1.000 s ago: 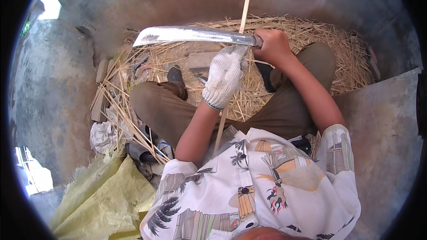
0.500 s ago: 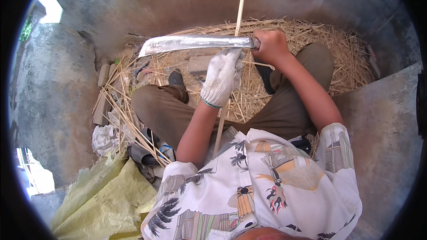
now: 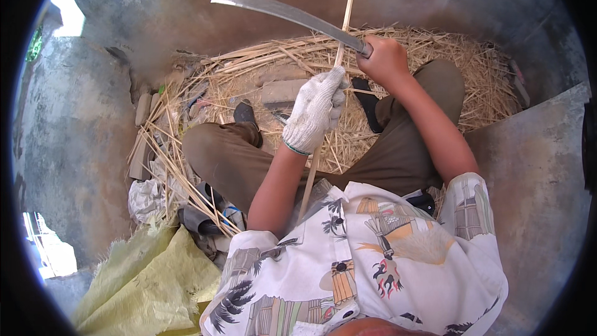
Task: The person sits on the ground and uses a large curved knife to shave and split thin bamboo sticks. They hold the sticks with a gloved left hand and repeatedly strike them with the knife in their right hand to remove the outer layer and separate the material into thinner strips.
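My left hand [image 3: 316, 109], in a white knitted glove, is closed around a long pale strip of split bamboo [image 3: 350, 0]. The strip runs from beyond the far wall's lower edge, through the glove, and down toward my shirt. Bare and closed, my right hand [image 3: 384, 61] grips the handle of a long curved machete [image 3: 289, 15]. Its blade points to the far left and crosses the strip just above the gloved fingertips. From this angle I cannot tell whether the edge bites into the strip.
Shavings and thin strips [image 3: 448, 50] cover the ground around my crossed legs. A brick-like block [image 3: 284, 92] lies between my feet. At the left are a crumpled white bag [image 3: 147, 200] and a yellow woven sack [image 3: 149, 274]. Grey sheet walls [image 3: 205, 6] curve around me.
The machete has swung up and away, its tip higher and its blade turned more edge-on. My right hand has shifted slightly right. The strip leans a little further right.
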### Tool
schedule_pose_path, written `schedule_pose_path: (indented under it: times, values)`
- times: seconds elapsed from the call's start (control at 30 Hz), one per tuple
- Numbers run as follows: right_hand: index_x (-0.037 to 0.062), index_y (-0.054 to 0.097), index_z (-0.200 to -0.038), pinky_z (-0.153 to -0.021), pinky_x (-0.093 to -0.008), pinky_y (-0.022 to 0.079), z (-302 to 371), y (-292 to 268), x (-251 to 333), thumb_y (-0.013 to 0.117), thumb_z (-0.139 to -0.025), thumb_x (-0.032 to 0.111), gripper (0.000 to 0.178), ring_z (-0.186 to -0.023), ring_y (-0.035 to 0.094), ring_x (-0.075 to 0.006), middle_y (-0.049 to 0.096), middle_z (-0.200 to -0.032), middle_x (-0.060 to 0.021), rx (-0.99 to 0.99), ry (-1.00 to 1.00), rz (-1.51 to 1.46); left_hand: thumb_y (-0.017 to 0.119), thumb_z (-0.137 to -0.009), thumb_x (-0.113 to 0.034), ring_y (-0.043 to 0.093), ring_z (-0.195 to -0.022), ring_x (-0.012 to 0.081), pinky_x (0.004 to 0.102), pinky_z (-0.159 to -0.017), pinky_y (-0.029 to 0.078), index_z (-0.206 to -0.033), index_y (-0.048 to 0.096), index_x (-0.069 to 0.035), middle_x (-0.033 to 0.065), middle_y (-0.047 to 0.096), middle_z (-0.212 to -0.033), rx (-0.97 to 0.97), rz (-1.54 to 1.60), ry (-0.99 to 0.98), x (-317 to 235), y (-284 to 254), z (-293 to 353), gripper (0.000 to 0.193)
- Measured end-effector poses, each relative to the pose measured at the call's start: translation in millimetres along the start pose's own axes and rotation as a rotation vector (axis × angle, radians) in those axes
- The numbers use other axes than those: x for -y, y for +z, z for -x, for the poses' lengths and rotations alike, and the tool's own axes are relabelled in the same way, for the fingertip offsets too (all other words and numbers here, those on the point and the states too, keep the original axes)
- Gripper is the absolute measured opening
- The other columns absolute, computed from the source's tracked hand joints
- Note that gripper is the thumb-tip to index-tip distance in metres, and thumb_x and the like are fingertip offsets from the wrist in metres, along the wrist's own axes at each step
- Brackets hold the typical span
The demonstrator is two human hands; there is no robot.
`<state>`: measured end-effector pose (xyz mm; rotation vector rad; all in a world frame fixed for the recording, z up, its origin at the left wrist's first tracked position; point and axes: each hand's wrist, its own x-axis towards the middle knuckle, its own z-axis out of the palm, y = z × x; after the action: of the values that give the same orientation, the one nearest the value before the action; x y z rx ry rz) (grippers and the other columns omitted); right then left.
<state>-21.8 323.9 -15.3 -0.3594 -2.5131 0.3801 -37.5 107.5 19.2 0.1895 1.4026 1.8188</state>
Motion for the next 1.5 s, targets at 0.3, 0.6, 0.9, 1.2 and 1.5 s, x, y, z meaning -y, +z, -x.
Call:
schedule_pose_path:
  times: [0.3,0.6,0.9,1.2,1.5]
  values:
    - [0.0115,0.069,-0.08,-0.065,-0.0479,0.057,-23,-5,-18,0.075,-0.074,0.026,0.017,-0.067,0.07,-0.0361,0.07,-0.07,-0.0129,-0.028,0.023,0.134,0.063,-0.105,-0.04,0.037,-0.047,0.0006,0.0189,-0.04,0.028,-0.097,0.06,-0.012,-0.0096,0.046,-0.066,-0.029,-0.063,0.06,7,8,-3,0.029]
    - [0.0127,0.063,-0.075,-0.062,-0.0457,0.055,-14,1,-17,0.074,-0.07,0.02,0.014,-0.066,0.069,-0.0329,0.067,-0.068,-0.0093,-0.067,-0.213,0.13,0.063,-0.105,-0.039,0.041,-0.047,0.0021,0.0198,-0.04,0.03,-0.096,0.06,-0.011,-0.0088,0.049,-0.066,-0.108,-0.139,0.185,10,3,-16,0.029]
    - [0.0133,0.061,-0.073,-0.059,-0.0438,0.053,-10,2,-18,0.074,-0.07,0.019,0.015,-0.058,0.067,-0.0302,0.065,-0.064,-0.0075,-0.109,-0.274,0.109,0.064,-0.104,-0.041,0.04,-0.047,0.0023,0.0198,-0.04,0.029,-0.096,0.062,-0.012,-0.009,0.048,-0.067,-0.118,-0.18,0.142,12,5,-13,0.03]
    - [0.0131,0.064,-0.076,-0.062,-0.0471,0.054,-10,-2,-15,0.073,-0.073,0.023,0.014,-0.062,0.069,-0.0319,0.067,-0.066,-0.0087,-0.092,-0.277,0.182,0.058,-0.107,-0.038,0.047,-0.058,0.0071,0.0267,-0.053,0.039,-0.097,0.066,-0.007,-0.0025,0.053,-0.071,-0.136,-0.201,0.168,11,3,-5,0.033]
    - [0.0126,0.068,-0.079,-0.065,-0.0487,0.056,-10,-3,-15,0.074,-0.074,0.024,0.014,-0.066,0.07,-0.0352,0.067,-0.066,-0.0122,-0.059,-0.207,0.167,0.058,-0.107,-0.037,0.048,-0.056,0.0104,0.0285,-0.053,0.04,-0.095,0.064,-0.005,-0.0003,0.053,-0.067,-0.143,-0.336,0.208,21,-3,-15,0.035]
